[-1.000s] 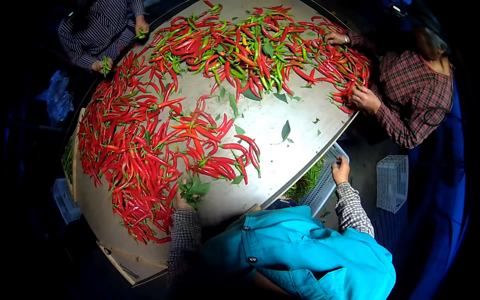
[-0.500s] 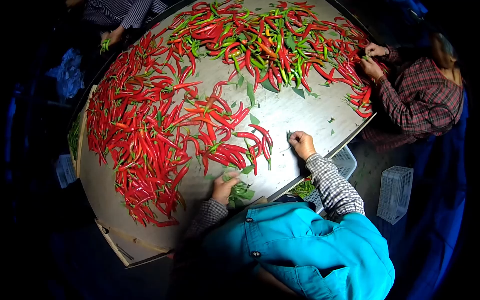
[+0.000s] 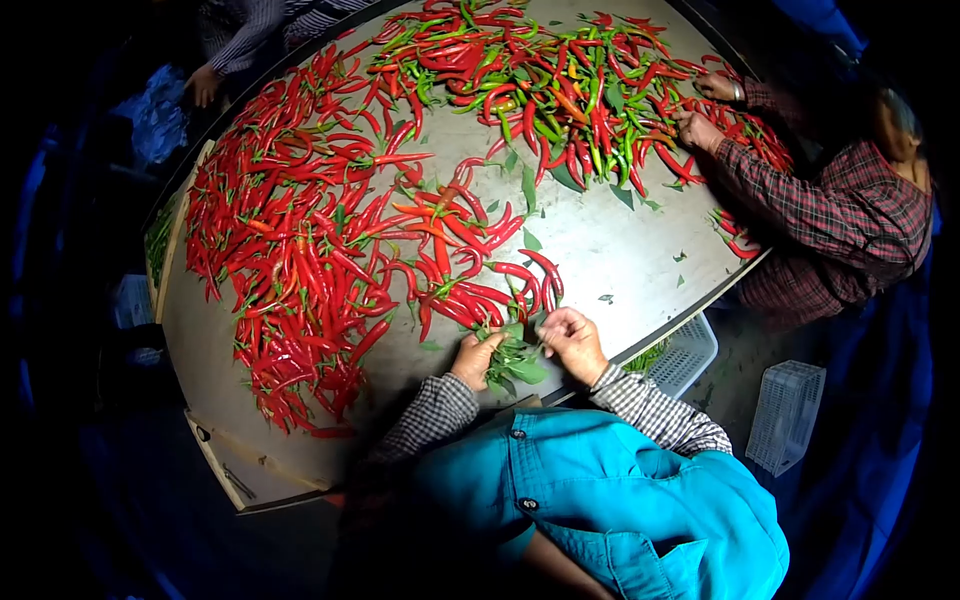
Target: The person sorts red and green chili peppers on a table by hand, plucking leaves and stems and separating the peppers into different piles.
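My left hand (image 3: pixel 475 362) is closed around a bunch of green leaves (image 3: pixel 520 360) just above the near edge of the pale table. Close on its right, my right hand (image 3: pixel 574 345) has its fingers pinched together at the side of the bunch; what lies between the fingertips is too small to make out. Just beyond both hands lie red chili peppers (image 3: pixel 470 302) with green stems, part of a large heap reaching to the left. A loose leaf (image 3: pixel 532 240) rests on the table farther up.
Mixed red and green chilies (image 3: pixel 560 100) cover the far side. A co-worker in a plaid shirt (image 3: pixel 850 210) reaches into peppers at right; another person's hand (image 3: pixel 205 85) hangs at upper left. A plastic basket (image 3: pixel 688 355) sits under the table edge, and a crate (image 3: pixel 787 415) stands at right.
My right hand has moved left and toward me, from the bare tabletop to the leaf bunch. My left hand has shifted slightly right with the leaves. The co-worker's hands have moved left over the peppers.
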A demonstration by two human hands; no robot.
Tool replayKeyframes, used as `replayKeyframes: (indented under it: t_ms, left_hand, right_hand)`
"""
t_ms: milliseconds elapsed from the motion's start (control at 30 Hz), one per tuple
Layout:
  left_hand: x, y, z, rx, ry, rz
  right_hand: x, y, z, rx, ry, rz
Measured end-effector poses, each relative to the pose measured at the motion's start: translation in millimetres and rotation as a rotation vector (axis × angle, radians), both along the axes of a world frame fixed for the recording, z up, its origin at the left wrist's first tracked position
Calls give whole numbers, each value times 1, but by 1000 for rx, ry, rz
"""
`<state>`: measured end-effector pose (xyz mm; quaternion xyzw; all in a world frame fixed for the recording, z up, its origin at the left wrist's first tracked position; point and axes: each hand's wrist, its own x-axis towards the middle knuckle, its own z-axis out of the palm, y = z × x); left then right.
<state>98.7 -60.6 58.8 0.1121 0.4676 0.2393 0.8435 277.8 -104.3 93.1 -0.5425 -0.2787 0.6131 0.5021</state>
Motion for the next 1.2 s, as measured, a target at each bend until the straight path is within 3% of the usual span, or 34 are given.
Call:
replayKeyframes:
  t_ms: [67,133,267,333,400,433,467,533,600,667,800,933,1000,1100,1200]
  left_hand:
    - [-6,-7,-19,-105,-300,21]
    - [1,-7,-16,-197,-388,151]
    - [-8,-2,12,-304,-330,154]
    - [-17,-11,4,-91,-283,118]
    - [-19,-18,5,-90,-174,132]
    - [-23,-18,9,-126,-223,124]
    - [-30,-19,13,-160,-273,112]
    - [-44,-21,8,-88,-279,137]
    - [-61,-28,-11,-30,-167,195]
    - [-76,-31,-20,2,-92,280]
    - [-104,-34,-28,-136,-119,222]
    - [-97,-32,-15,-110,-141,200]
    - [-98,-28,-12,-120,-294,169]
    - [-102,-36,-41,-96,-145,187]
    - [-109,-31,-49,-109,-59,283]
  right_hand:
    - [-23,-2,-20,102,-138,89]
    - [-42,6,-13,199,-360,123]
    - [-47,14,-8,608,-706,249]
    - [-51,16,0,609,-762,348]
    - [-52,17,14,48,-378,462]
    - [-52,18,0,90,-271,488]
    - [-50,20,-3,-145,1,508]
    - [-47,35,2,-273,208,681]
    - [-53,56,19,-259,-103,804]
    - [-62,70,-26,123,-189,630]
    - [-85,114,-22,642,-918,564]
    - [-101,130,-39,661,-1336,753]
    - [-101,133,-42,616,-1229,694]
    - [-97,125,-24,561,-1038,654]
    - [-69,113,-25,689,-859,556]
